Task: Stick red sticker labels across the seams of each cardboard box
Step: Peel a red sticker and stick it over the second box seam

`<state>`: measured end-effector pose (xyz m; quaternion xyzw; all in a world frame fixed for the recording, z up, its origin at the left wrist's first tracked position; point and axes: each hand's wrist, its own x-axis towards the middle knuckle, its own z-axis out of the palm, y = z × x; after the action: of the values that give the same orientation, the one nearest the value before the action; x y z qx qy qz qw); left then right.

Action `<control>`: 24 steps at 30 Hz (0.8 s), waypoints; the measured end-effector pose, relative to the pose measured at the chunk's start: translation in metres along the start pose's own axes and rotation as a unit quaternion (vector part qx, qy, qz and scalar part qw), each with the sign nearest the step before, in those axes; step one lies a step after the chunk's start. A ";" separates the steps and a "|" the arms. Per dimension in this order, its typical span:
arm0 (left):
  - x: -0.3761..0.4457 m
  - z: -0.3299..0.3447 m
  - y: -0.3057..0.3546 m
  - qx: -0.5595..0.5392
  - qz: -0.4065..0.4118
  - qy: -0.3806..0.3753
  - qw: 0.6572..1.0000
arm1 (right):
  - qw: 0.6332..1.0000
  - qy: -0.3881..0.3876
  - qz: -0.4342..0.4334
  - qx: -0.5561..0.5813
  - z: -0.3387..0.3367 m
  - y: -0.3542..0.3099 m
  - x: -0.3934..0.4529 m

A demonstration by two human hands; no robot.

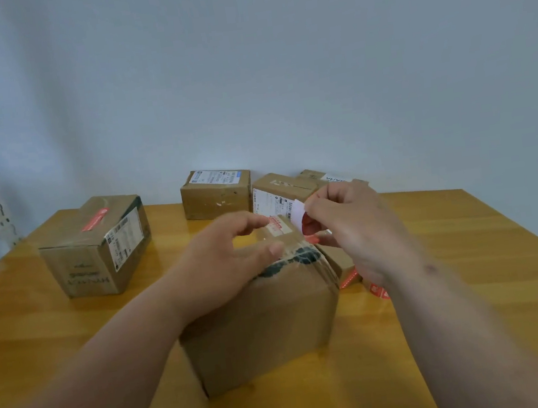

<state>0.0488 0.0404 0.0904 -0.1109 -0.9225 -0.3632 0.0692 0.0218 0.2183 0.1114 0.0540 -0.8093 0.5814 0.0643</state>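
Right hand [348, 224] grip pinches the red sticker label [278, 224] backing, left hand [229, 252] spread (steadying the cardboard box [261, 320]); a skewed pull risks creasing below the grip.

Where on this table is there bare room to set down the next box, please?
Bare wood lies along the table's right side, past the right hand, and front left, below the stickered box. The back edge is crowded with boxes, and the near box fills the middle.

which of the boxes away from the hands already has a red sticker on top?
The box on the left: a red sticker runs across its top seam. The back box and the back-right box show only white shipping labels.
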 end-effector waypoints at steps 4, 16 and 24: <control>-0.006 -0.013 -0.001 -0.180 -0.047 0.111 0.976 | 0.998 -0.010 -0.049 -0.023 0.010 -0.007 -0.003; -0.008 -0.016 -0.004 -0.324 -0.112 0.066 0.937 | 0.937 -0.069 -0.241 -0.244 0.040 -0.005 -0.018; -0.008 -0.018 -0.010 -0.357 -0.147 0.088 0.918 | 0.987 0.003 -0.116 -0.114 0.030 0.000 -0.009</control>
<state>0.0550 0.0195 0.0950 0.0406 -0.7277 -0.6828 0.0517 0.0298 0.1903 0.1005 0.1385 -0.8582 0.4742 0.1394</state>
